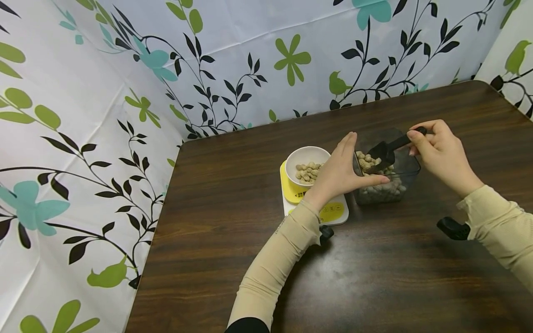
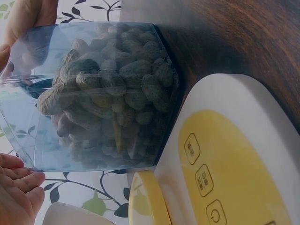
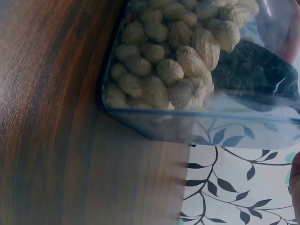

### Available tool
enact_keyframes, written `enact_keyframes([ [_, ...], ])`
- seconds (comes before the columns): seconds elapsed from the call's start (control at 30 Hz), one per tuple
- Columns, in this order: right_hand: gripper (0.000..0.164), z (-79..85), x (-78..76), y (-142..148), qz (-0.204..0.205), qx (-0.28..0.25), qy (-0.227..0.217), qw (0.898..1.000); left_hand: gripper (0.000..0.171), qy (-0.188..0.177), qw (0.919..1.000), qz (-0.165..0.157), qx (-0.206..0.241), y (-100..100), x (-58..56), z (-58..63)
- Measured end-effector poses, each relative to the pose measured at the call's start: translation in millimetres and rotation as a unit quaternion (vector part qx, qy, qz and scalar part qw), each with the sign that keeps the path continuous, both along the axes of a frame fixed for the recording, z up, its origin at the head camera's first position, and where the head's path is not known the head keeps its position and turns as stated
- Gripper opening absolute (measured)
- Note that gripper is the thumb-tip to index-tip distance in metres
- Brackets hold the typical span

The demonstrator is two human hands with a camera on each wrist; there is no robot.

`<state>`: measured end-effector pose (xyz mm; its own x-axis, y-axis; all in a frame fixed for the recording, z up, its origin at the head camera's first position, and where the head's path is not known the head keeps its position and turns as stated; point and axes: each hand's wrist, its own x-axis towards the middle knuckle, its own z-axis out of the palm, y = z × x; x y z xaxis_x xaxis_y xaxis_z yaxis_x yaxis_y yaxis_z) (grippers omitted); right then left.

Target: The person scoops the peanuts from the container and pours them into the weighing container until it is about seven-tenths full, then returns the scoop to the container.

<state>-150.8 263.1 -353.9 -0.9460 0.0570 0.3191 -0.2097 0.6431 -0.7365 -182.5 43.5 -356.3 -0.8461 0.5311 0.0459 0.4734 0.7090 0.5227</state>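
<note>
In the head view, my right hand [image 1: 441,150] pinches the handle of a black scoop [image 1: 384,155]. The scoop's blade dips into peanuts in their shells [image 1: 366,162], inside a clear plastic container [image 1: 410,169]. My left hand [image 1: 341,171] is at the container's near left corner, fingers extended along its left side and thumb stretched across the front. The left wrist view shows its fingertips [image 2: 30,180] right at the container's rim. Just left of that hand, a white bowl [image 1: 306,155] with some peanuts stands on a yellow and white kitchen scale [image 1: 333,210], partly hidden by the hand.
Everything stands on a dark brown wooden table [image 1: 225,208]. A white curtain [image 1: 237,55] with leaves, flowers and birds hangs behind and to the left. A black wrist mount [image 1: 454,229] shows below the right sleeve.
</note>
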Motion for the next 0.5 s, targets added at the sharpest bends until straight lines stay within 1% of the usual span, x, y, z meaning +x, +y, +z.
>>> enact_keyframes([
  [0.13,0.018,-0.9,4.6,1.4,0.02,-0.003,0.01,1.0,0.115,0.002,1.0,0.0,-0.002,0.0,0.1,-0.3],
  [0.23,0.015,-1.3,6.9,1.9,0.033,-0.015,0.022,0.999,0.115,0.001,1.0,0.0,-0.003,-0.1,-0.4,0.2],
  [0.37,0.016,-2.8,5.6,1.6,0.028,-0.032,0.03,0.999,0.115,0.001,1.0,0.001,-0.003,0.3,-0.9,0.8],
  [0.5,0.012,-4.0,3.8,0.2,0.006,-0.033,0.02,0.999,0.115,0.003,1.0,0.0,-0.004,0.6,-0.9,0.4],
])
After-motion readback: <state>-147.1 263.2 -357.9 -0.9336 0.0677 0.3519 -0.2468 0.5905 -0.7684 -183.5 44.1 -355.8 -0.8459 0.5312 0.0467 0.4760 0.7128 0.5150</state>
